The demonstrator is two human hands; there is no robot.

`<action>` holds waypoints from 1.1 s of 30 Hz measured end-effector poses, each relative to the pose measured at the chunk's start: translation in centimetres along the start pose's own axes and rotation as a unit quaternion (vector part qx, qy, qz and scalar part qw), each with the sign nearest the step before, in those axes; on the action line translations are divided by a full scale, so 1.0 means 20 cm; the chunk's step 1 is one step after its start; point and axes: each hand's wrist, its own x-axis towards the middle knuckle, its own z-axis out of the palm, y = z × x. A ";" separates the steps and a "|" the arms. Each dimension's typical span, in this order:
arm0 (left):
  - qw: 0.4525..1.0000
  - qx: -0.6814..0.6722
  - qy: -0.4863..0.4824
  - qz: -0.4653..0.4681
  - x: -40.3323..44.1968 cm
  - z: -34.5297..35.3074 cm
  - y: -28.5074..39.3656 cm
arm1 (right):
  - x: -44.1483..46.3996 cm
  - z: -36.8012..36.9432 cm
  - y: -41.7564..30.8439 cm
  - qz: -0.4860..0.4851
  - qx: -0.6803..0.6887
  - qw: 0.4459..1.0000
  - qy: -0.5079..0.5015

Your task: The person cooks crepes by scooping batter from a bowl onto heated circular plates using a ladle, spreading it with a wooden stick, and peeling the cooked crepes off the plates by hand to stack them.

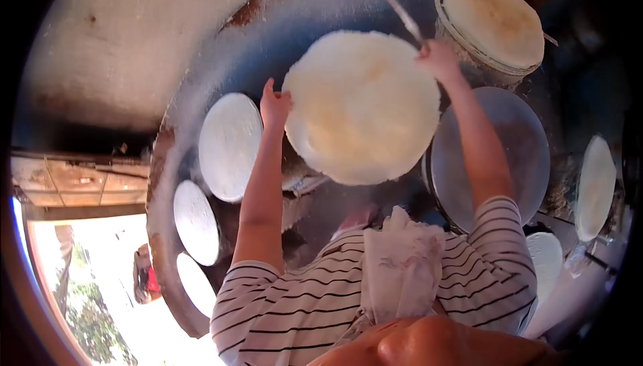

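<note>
The bread [362,108] was between the hands, left of a griddle [529,152]. The left hand [276,108] pinched the bread's left edge, one finger raised; the right hand [437,61], by the far right edge, gripped a stick [402,12]; whether bread too, I couldn't tell.

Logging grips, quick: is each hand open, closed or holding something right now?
Left hand: closed on the edge of the flatbread.
Right hand: closed around a stick; whether it also pinches the flatbread can't be told.
</note>
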 end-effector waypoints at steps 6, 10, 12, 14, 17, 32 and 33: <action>0.994 0.074 -0.005 0.082 0.27 0.09 -0.28 | 0.05 0.25 0.06 0.004 -0.072 0.997 -0.001; 0.997 -0.014 -0.049 0.059 0.34 0.10 -0.26 | 0.08 0.31 0.08 -0.010 -0.122 0.991 0.052; 0.997 0.000 -0.052 0.060 0.39 0.12 -0.25 | 0.13 0.31 0.07 -0.006 -0.141 0.989 0.032; 0.994 0.083 -0.043 0.059 0.39 0.11 -0.18 | 0.14 0.24 0.03 0.022 -0.142 0.988 -0.056; 0.961 0.217 -0.043 0.169 0.42 0.12 -0.15 | 0.09 0.27 0.04 0.036 -0.082 0.994 -0.057; 0.874 0.062 -0.418 0.239 0.94 0.65 0.28 | -0.07 0.22 -0.30 0.014 -0.070 0.991 0.110; 0.883 0.025 -0.437 0.171 0.92 0.64 0.29 | -0.08 0.19 -0.34 0.019 -0.069 0.992 0.106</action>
